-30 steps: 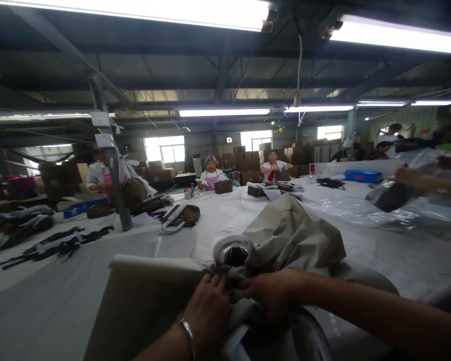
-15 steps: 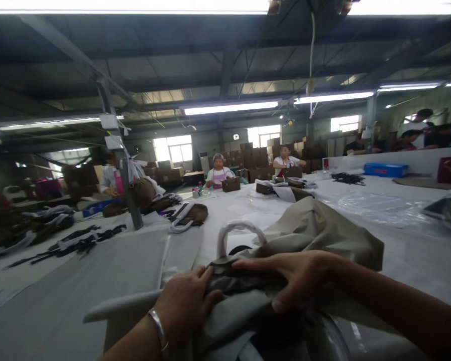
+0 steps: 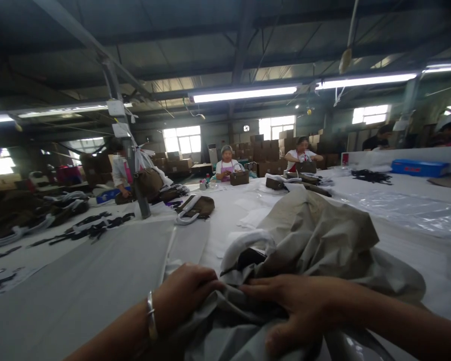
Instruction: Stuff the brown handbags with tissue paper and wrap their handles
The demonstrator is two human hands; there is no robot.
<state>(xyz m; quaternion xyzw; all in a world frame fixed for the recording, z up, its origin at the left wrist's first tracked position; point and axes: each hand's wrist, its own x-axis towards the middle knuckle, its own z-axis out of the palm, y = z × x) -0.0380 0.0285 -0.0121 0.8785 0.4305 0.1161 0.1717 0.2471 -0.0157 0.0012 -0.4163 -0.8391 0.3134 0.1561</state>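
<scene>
A large grey-beige cloth [image 3: 319,225] lies crumpled in front of me. Around it shows part of a bag with a white-wrapped handle [image 3: 244,243] standing up and a dark opening below that. My left hand [image 3: 188,288], with a silver bracelet at the wrist, has its fingers curled closed on the cloth's left edge. Thumb spread away from its fingers, my right hand [image 3: 300,306] presses flat on the folds just right of the left hand. The bag's body is mostly hidden under cloth and hands.
A brown bag with white-wrapped handles [image 3: 195,208] lies ahead on the white table, near a metal post [image 3: 141,195]. Black straps [image 3: 93,225] are to the left. Clear plastic sheeting [image 3: 394,208] and a blue box [image 3: 419,168] are right. Several people work across the table.
The cloth has been drawn toward the hands and bunched over the bag, covering more of it. My left hand has closed in on the edge. The view has shifted slightly left.
</scene>
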